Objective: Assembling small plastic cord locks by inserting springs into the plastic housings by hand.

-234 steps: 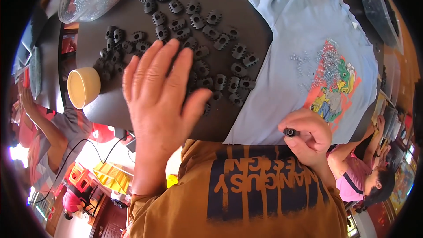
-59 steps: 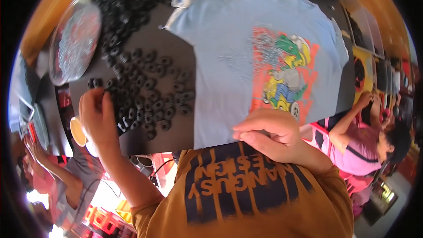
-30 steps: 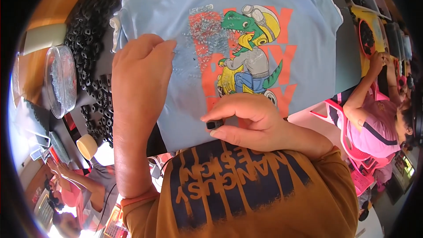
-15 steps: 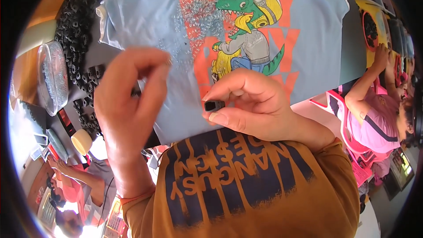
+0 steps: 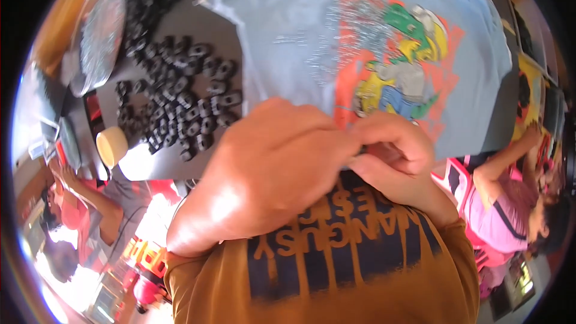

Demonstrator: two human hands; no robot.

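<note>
My two hands meet in front of my chest, above the near edge of a light blue T-shirt [image 5: 276,42] spread on the table. Between the thumb and fingers of my right hand [image 5: 399,153] is a small black plastic piece [image 5: 362,149], mostly hidden. My left hand [image 5: 282,159] is closed, its fingertips pressed up to that piece; whatever they pinch is out of sight. Many thin silvery metal bits [image 5: 354,21] lie scattered over the shirt's dinosaur print [image 5: 408,78].
A heap of small black plastic pieces [image 5: 180,96] covers the grey tabletop [image 5: 111,105] at left. Beyond it stands a clear tray [image 5: 102,42] with silvery bits. A cream round object [image 5: 112,147] sits near the left edge. Other people [image 5: 501,204] work at both sides.
My left hand has come down and right to meet my right hand at the black piece. My right hand has moved slightly right. The view has shifted, showing more of the heap.
</note>
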